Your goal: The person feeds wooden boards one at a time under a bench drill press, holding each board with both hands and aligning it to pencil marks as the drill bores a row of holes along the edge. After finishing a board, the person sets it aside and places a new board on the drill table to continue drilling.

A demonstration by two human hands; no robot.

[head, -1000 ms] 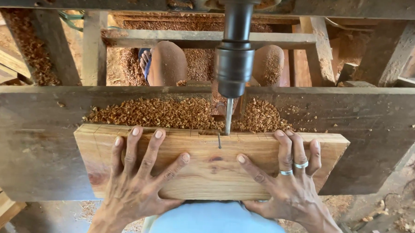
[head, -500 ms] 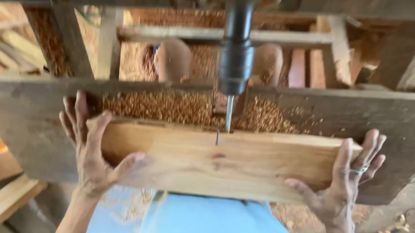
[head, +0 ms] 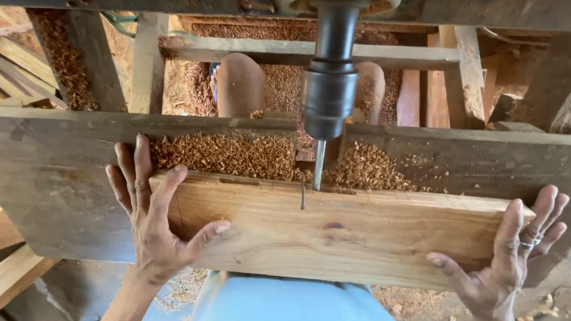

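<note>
Weathered work table (head: 53,189) bears pale plank (head: 333,236) and wood shavings (head: 234,155).

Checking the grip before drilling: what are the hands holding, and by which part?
Both hold the wooden board by its ends: left hand on the left end, right hand on the right end.

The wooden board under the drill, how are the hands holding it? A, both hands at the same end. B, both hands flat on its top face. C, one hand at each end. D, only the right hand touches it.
C: the left hand grips the left end of the board and the right hand clasps the right end, with the drill bit at the board's far edge between them.
</note>
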